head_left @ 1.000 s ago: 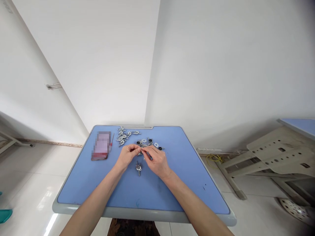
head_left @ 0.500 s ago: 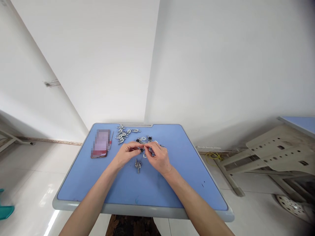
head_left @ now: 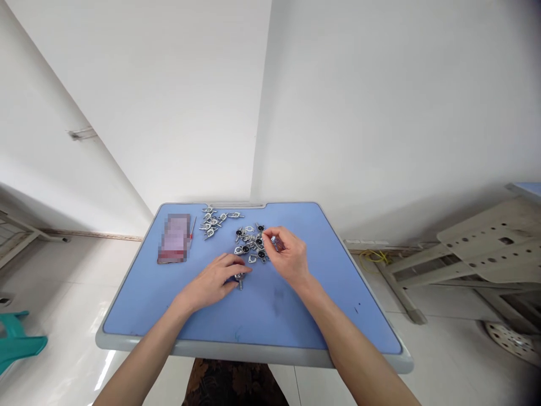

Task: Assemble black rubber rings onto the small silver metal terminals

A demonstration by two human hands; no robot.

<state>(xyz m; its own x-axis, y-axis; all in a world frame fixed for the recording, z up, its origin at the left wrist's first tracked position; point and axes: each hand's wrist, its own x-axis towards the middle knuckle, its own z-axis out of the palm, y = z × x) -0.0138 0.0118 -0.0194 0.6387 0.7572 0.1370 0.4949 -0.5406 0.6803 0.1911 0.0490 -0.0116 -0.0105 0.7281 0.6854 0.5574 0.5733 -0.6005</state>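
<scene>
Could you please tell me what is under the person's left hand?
Partly under the left hand, a small metal piece shows on the blue tabletop. The hand covers some of the piece, and whatever else may lie beneath is hidden from view.

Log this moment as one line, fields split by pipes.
left hand: thumb and fingers around near metal part, grip unclear | right hand: fingertips pinched, beside parts with black discs | farther left: metal cluster

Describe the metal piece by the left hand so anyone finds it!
On the blue desk, find the left hand. Partly hidden by it is a metal piece. Unlike the back pile and the pile with black discs, it lies nearer the desk's front edge.
</scene>
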